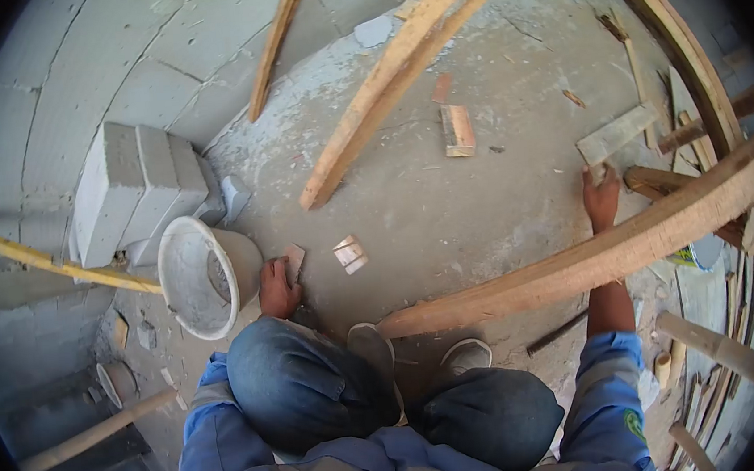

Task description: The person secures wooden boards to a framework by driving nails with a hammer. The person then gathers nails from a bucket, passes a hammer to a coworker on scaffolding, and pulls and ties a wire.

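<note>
At the left, a yellow strip of wood (57,263) reaches the bucket (242,247), and the grey blocks (126,190) stand just behind this bucket. The left hand (280,291) is close beside the bucket, low at the floor (412,223), with its fingers bent around the near part of a reddish piece (297,259); I cannot tell if they really pinch it. If this hand moves outward quickly, its knuckles could knock the bucket, and what is inside could spill. A small pale block (350,254) lies just to the right, apart from the fingers. Farther on, a long beam (366,115) comes down with its end near the floor; a push on it could make it slide, because I see nothing that fixes this end. The big curved-looking beam (568,264) passes above the right forearm (612,306), and its left end is very near the shoe (372,348). If the arm rises suddenly, it could strike this wood, and if the beam drops, it could press the arm or the foot. The right hand (602,198) has its fingers a little apart at the lower end of a grey board (616,132); whether they grip it, I cannot tell. Rough edges there could give splinters to the bare skin.
</note>
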